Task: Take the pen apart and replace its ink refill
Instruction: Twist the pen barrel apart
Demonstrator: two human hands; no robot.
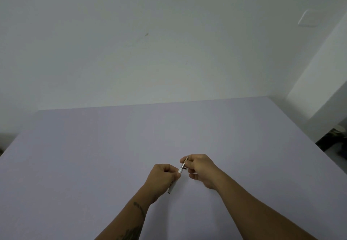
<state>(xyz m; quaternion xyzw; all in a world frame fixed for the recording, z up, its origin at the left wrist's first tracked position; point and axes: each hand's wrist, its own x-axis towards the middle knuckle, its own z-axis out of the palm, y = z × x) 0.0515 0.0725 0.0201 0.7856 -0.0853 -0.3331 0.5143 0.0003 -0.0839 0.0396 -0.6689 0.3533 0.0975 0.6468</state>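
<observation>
Nearest the camera: two bare forearms, reaching in from the bottom edge over the lilac table (93,155), the left one tattooed. A little farther on, the left hand (163,175), curled shut round the white barrel of the pen (173,183), whose dark back end pokes out below the fist toward the body. Just beyond and to the right, the right hand (200,168), its grip a thumb-and-forefinger pinch closed on the slim metal front part of the pen, tip (187,157) pointing away and slightly up. Pen held clear above the table, between the two hands, long axis slanting from near-left to far-right. Hands almost touching at the joint where white barrel meets metal section. Left hand nearer the body and holding the bulk; right hand farther out on the tip end. Probably the unscrewing or pulling-apart stage: whether the two parts are already loose, impossible to tell at this size. Next move likely a twist or a straight pull along that slanted axis, right hand drawing away from left. No spare refill visible anywhere on the table. Farthest back, a plain pale wall with a switch plate (309,18) high on the right.
</observation>
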